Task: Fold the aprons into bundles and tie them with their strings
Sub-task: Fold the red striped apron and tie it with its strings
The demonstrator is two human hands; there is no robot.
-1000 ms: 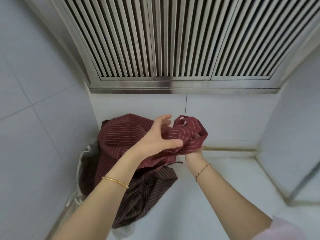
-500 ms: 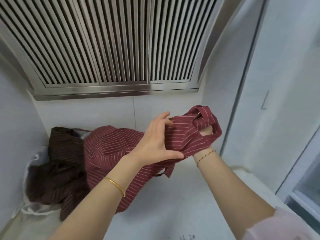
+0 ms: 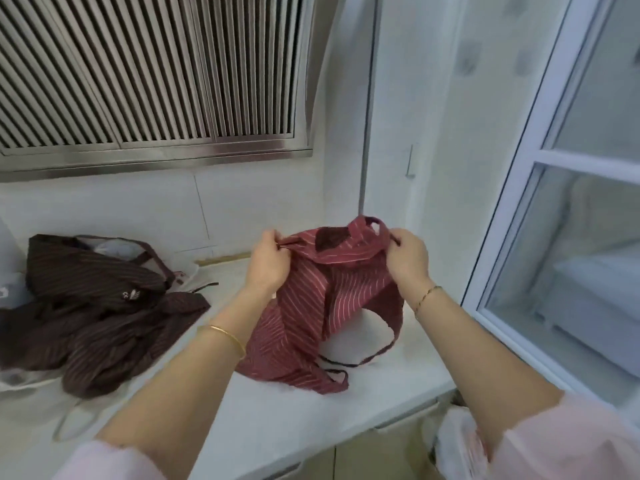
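Observation:
A red apron (image 3: 311, 306) with thin white stripes hangs between my two hands above the white counter (image 3: 263, 420). My left hand (image 3: 268, 263) pinches its top edge on the left. My right hand (image 3: 407, 258) grips the top edge on the right, beside the neck loop. The apron's lower part rests crumpled on the counter, and its dark strings (image 3: 360, 360) trail loose to the right. A pile of dark brown striped aprons (image 3: 93, 306) lies on the counter at the left, partly over a white plastic bag.
A metal louvred vent (image 3: 149, 74) fills the wall above the counter. A white-framed glass door (image 3: 571, 220) stands at the right. A white plastic bag (image 3: 457, 441) sits below the counter's right end. White tiled walls enclose the counter.
My view has swung right. The red apron has come off the pile to the counter's right side, and my hands have moved apart along its top edge.

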